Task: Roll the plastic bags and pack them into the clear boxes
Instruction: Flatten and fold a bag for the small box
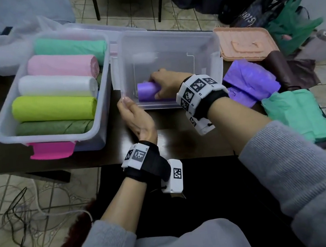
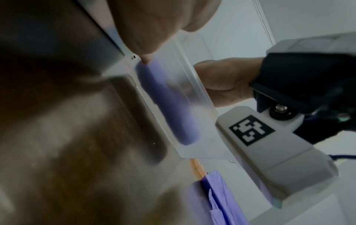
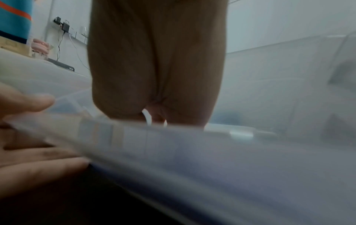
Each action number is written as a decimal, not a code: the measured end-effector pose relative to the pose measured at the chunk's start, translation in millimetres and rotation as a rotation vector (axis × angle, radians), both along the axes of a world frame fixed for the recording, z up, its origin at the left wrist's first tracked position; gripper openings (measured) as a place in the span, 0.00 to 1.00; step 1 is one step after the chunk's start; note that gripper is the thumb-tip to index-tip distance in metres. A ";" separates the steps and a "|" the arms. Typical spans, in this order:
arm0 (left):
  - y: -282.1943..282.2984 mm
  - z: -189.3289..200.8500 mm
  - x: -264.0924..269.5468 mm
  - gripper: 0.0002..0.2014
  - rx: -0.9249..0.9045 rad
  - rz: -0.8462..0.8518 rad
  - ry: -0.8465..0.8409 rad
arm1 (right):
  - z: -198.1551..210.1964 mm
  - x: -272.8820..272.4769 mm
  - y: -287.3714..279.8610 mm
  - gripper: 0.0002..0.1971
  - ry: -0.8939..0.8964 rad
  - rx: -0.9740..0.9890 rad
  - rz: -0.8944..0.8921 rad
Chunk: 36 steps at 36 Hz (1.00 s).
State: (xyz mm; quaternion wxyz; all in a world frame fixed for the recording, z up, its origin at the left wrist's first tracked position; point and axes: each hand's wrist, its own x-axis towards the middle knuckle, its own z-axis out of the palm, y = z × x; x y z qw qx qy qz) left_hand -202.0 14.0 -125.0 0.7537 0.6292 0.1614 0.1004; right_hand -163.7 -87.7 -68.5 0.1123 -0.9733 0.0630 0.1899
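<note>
A purple roll (image 1: 147, 91) of plastic bag is held inside the near clear box (image 1: 205, 42) by the right hand (image 1: 166, 85), whose fingers are curled over it at the box's front wall. In the left wrist view the same roll (image 2: 167, 105) is seen through the frosted wall, lying along the bottom edge. The front left corner of this box is pinched by the left hand (image 1: 134, 116), thumb on the rim; in the right wrist view the fingers (image 3: 38, 166) of that hand are seen against the outside of the wall.

To the left stands a second clear box (image 1: 4, 122), packed with rolls laid side by side: mint green (image 1: 70, 46), pink (image 1: 62, 64), white (image 1: 57, 86), lime (image 1: 53, 108) and olive green (image 1: 53, 127). A bright pink clip (image 1: 51, 149) is seen at its front edge.

On the desk (image 1: 181, 143) to the right, unrolled bags are piled: purple (image 1: 251, 79), mint green (image 1: 298, 113) and dark brown (image 1: 282, 67). A peach lid (image 1: 246, 41) lies behind them. Both wrists carry black straps with white marker blocks.
</note>
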 end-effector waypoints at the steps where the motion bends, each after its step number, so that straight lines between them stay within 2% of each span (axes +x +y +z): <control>1: 0.1 0.1 0.0 0.15 0.002 0.000 0.003 | -1.4 0.8 1.8 0.26 -0.014 0.029 0.005; 4: 0.3 -1.6 2.3 0.16 -0.012 0.003 0.012 | -3.5 2.3 9.1 0.25 -0.054 0.097 0.007; 9: -1.2 -3.6 3.9 0.17 -0.008 0.021 0.003 | -9.0 6.0 8.1 0.19 -0.070 0.072 -0.001; 13: -1.2 -3.0 3.4 0.16 0.013 0.023 0.002 | -13.2 6.8 6.9 0.23 -0.056 0.067 0.028; 15: -1.1 -0.2 5.2 0.17 0.037 0.022 0.014 | -13.0 5.0 4.3 0.24 -0.185 0.077 0.010; 18: -1.1 5.1 9.1 0.17 0.064 0.021 0.022 | -5.1 -6.0 -8.1 0.18 -0.581 0.111 -0.081; 20: -1.6 9.0 11.2 0.17 0.089 0.001 0.033 | 1.5 -18.5 -21.3 0.19 -0.833 0.050 -0.186; 22: 0.3 12.8 15.2 0.19 0.110 -0.014 0.049 | 6.1 -29.4 -32.5 0.23 -0.931 -0.058 -0.338; 24: 0.7 17.1 20.1 0.19 0.136 -0.025 0.074 | 7.1 -38.9 -44.8 0.26 -0.805 -0.071 -0.549; 26: 0.7 20.6 26.4 0.19 0.177 -0.031 0.093 | 10.1 -46.5 -56.8 0.25 -0.643 0.113 -0.704; 29: 0.5 23.2 35.2 0.19 0.222 -0.043 0.124 | 12.2 -54.5 -67.0 0.18 -0.516 0.336 -0.718; 36: 2.7 34.1 44.7 0.21 0.292 -0.108 0.190 | 8.6 -51.3 -71.8 0.17 -0.538 0.525 -0.777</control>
